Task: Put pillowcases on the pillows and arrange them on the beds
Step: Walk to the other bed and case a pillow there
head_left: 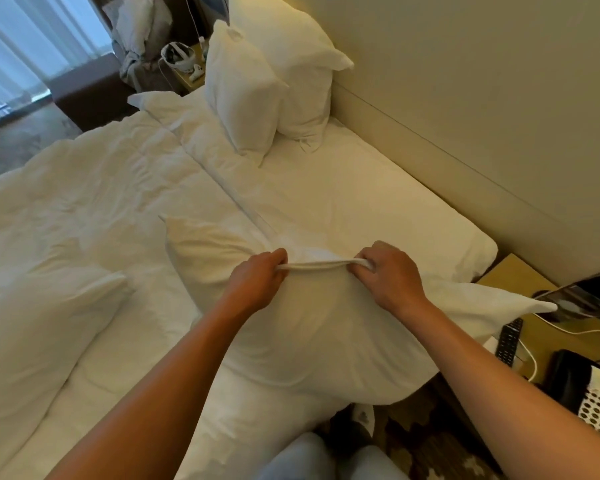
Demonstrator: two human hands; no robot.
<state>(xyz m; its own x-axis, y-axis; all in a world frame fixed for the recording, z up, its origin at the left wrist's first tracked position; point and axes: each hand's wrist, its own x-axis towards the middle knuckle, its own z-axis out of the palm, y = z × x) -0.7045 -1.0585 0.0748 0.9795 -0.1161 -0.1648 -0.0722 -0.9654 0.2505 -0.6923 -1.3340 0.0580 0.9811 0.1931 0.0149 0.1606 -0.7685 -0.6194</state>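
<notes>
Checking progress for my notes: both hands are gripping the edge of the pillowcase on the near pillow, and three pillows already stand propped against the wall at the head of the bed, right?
Not quite. The head view shows two pillows propped there, not three. Both the left hand and right hand do grip the pillowcase edge on the near pillow.

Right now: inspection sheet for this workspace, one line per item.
Surface: bed with white sheet, rumpled duvet folded back on its left part.
Job's things: pillow at the bed's near end, its pillowcase edge stretched between both hands; two cased pillows propped upright at the far end; another pillow lying at left.
Clutter: remote and telephone on the side table.
Grippers: left hand and right hand both grip the pillowcase edge.
Cables: white cable on the side table.
Surroundings: wall at right, curtains far left.
</notes>
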